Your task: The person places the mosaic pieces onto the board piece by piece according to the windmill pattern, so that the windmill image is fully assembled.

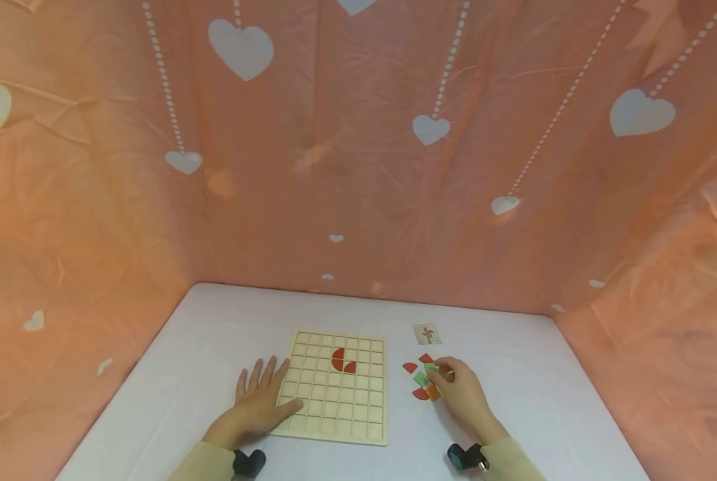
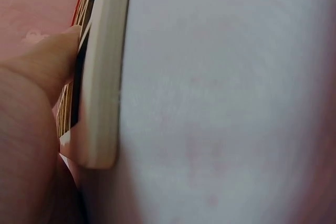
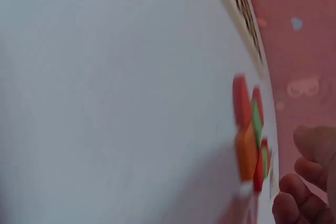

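Observation:
My left hand [image 1: 258, 404] lies spread at the left edge of a pale wooden grid board [image 1: 334, 404]. Its thumb rests on the board's face, and the left wrist view shows the thumb [image 2: 50, 59] over the board's thick rim. Red quarter-circle pieces [image 1: 337, 364] sit in cells at the board's upper middle. To the right, my right hand [image 1: 463, 394] hovers at the loose pieces, fingers bent; no piece shows between them in the right wrist view. Near its fingertips are green squares [image 1: 420, 379], an orange square [image 1: 433, 392] and red quarter-circles [image 1: 409, 367].
A small card [image 1: 427, 333] printed with a grid and a red figure lies behind the loose pieces. The white table [image 1: 238, 314] is enclosed by an orange cloth [image 1: 346, 187] with white hearts at its back and sides.

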The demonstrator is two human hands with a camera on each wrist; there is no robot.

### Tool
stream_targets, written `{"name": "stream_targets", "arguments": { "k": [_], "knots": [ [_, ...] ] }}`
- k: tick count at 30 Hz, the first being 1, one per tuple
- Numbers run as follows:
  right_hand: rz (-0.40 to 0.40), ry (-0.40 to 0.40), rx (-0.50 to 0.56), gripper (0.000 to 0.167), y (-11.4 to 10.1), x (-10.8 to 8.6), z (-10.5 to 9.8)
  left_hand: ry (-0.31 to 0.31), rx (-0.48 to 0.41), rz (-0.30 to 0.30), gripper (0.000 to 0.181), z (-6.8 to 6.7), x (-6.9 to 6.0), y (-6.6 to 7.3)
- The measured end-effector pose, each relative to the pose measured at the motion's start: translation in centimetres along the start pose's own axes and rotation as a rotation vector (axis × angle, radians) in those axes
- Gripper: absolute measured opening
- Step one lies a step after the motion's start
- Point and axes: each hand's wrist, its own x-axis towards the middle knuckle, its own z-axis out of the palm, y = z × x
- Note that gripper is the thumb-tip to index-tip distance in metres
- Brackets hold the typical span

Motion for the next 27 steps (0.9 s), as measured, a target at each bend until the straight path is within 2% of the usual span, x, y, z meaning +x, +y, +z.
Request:
{"name": "stream_targets", "arguments": {
  "k": [8, 17, 27],
  "knots": [
    [0.014, -0.012, -0.063, 0.028, 1.3, -0.4, -0.6, -0.017, 0.016, -0.010, 0.096, -0.3, -0.1, 0.3],
    [0.021, -0.021, -0.079, 0.017, 1.5, -0.3, -0.4, -0.033, 0.014, -0.018, 0.095, -0.5, -0.4, 0.7],
    [0.052, -0.027, -0.058, 0.019, 1.6, 0.3, -0.3, -0.027, 0.013, -0.023, 0.094, -0.7, -0.3, 0.8]
  ]
}}
